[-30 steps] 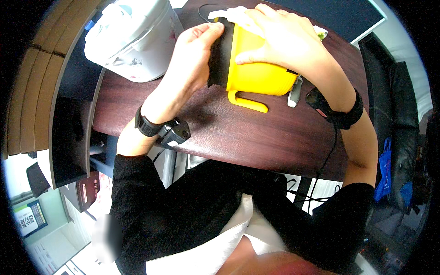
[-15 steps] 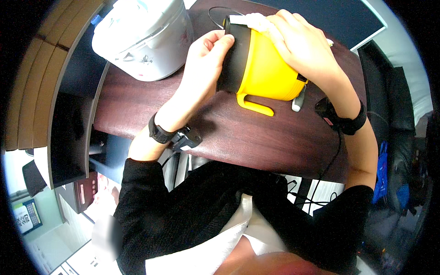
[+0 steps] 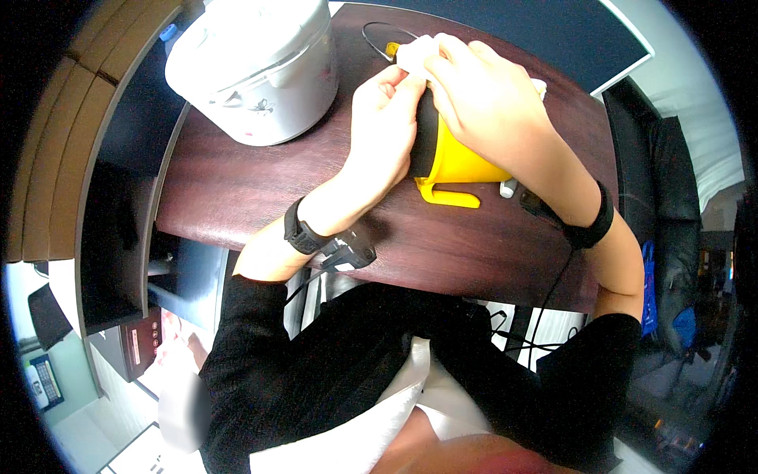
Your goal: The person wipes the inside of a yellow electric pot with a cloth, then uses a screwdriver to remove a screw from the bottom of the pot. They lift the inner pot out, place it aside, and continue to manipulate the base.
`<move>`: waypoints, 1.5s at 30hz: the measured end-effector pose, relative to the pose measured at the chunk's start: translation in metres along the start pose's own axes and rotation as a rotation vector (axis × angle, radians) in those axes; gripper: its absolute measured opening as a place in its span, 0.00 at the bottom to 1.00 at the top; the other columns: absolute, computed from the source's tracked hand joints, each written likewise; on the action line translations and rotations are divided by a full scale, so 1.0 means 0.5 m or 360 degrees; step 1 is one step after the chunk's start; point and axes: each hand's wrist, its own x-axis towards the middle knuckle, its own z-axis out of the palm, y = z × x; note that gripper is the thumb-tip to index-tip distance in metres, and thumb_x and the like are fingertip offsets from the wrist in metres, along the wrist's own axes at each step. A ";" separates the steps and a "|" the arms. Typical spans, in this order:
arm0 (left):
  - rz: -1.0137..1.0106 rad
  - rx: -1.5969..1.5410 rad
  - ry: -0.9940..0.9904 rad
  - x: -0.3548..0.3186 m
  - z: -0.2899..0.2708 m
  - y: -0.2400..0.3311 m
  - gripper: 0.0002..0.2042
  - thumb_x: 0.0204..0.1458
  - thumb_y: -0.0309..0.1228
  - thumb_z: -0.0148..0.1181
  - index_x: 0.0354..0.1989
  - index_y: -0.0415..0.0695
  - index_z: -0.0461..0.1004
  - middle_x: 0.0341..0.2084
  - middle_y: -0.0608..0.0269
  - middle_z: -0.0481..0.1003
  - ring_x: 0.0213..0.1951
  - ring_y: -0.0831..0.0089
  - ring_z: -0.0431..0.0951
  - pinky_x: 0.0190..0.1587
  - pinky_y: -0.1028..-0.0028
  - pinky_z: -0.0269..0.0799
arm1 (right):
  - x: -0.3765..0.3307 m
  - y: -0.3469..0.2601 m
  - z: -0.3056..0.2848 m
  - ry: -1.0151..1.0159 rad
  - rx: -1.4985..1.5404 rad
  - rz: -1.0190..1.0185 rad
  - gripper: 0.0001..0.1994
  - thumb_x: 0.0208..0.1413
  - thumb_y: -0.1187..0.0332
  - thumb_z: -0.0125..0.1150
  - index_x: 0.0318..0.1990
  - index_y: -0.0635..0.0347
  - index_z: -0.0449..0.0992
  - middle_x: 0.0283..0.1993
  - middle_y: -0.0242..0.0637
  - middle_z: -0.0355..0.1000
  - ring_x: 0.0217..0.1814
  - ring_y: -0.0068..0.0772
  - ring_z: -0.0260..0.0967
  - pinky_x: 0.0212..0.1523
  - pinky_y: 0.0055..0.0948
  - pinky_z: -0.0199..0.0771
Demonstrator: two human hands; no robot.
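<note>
A yellow container [image 3: 466, 162] with a curved handle and a wide black end band lies on its side on the dark wood table; I cannot tell its exact kind. My left hand [image 3: 384, 126] is closed at the edge of the black band, thumb and fingers pinched near its far side. A crumpled white cloth or tissue [image 3: 417, 55] sits bunched under the fingers of my right hand [image 3: 493, 95], which presses it at the band's far edge. The right hand covers much of the container's top. Both wrists wear black straps.
To the left stands a white lidded pot [image 3: 260, 79], with a floral print. A thin black cable [image 3: 371, 28] curves behind the container. Beside the container's handle, a grey-white tip [image 3: 508, 188] pokes out. The table's [image 3: 474, 253] rounded front edge is close to my body.
My right hand has drawn the white cloth left and nearer to my left hand. The left hand has moved slightly right, and the container now sits a little farther right.
</note>
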 end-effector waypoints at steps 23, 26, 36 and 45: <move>0.0746 0.1546 -0.0860 0.114 0.017 0.117 0.15 0.55 0.27 0.50 0.49 0.34 0.72 0.40 0.45 0.77 0.43 0.59 0.79 0.47 0.70 0.72 | -0.042 0.049 -0.099 0.0097 0.0299 0.0040 0.14 0.52 0.64 0.58 0.45 0.55 0.76 0.47 0.37 0.72 0.50 0.40 0.70 0.50 0.34 0.73; 0.0677 0.1510 -0.0915 0.113 0.021 0.113 0.15 0.57 0.28 0.51 0.50 0.33 0.71 0.41 0.47 0.77 0.44 0.64 0.78 0.47 0.73 0.71 | -0.059 0.065 -0.087 0.0162 0.0222 0.0093 0.14 0.51 0.65 0.59 0.45 0.57 0.76 0.47 0.39 0.72 0.50 0.41 0.70 0.50 0.35 0.74; 0.0544 0.1193 -0.1092 0.100 0.046 0.109 0.15 0.57 0.28 0.51 0.50 0.33 0.71 0.38 0.49 0.78 0.41 0.69 0.78 0.48 0.75 0.71 | -0.055 0.053 -0.088 0.0194 0.0226 -0.0184 0.09 0.48 0.64 0.59 0.39 0.48 0.77 0.43 0.29 0.71 0.44 0.34 0.70 0.38 0.33 0.78; 0.0550 0.1384 -0.1041 0.118 0.041 0.107 0.15 0.62 0.31 0.47 0.51 0.33 0.71 0.38 0.53 0.78 0.40 0.71 0.78 0.46 0.75 0.72 | -0.078 0.119 -0.100 0.0175 0.0150 -0.0212 0.12 0.50 0.66 0.55 0.43 0.45 0.77 0.45 0.26 0.72 0.46 0.29 0.70 0.39 0.30 0.77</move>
